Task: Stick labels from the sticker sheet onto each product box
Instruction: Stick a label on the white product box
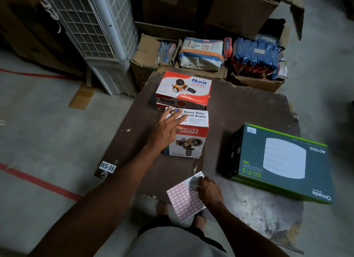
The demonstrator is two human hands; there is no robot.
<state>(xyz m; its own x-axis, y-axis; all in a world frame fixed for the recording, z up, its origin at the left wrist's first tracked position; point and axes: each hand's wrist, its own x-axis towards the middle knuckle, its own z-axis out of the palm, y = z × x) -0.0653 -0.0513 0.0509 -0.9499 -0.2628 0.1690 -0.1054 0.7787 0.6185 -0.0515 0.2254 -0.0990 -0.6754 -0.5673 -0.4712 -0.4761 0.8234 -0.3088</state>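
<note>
Left hand (166, 129): reaches forward over the carton sealer box (186, 134), fingers spread flat, the fingertips (177, 112) pressing on the box's white top face; nothing is clamped in it.
Right hand (209, 192): rests on the upper corner of the sticker sheet (183, 198), fingers curled down on the paper; whether they pinch a label I cannot tell.
Sticker sheet: a white sheet with a grid of red-bordered labels, lying tilted at the near edge of the table (249, 107), just in front of the person's bare feet (161, 207). The upper corner under the right hand looks bare of red borders.
Carton sealer box: white and red, upright near the middle of the table, printed "Heavy Duty Carton Sealer" on top and a tape dispenser on the near side.
Ikon boxes (183, 89): two red and white tape dispenser boxes stacked one on the other, just behind the carton sealer box and touching or nearly touching it.
Wi-Fi box (283, 160): a large flat dark green box on the right of the table, well apart from the others, with a small white label (251, 130) at its far left corner.
Table: a dark brown worn board low over the floor, with a "WS-09" tag (107, 167) on its left near corner.
Background: open cardboard cartons (151, 55) holding packaged goods, and a white air cooler (92, 26) to the left.
</note>
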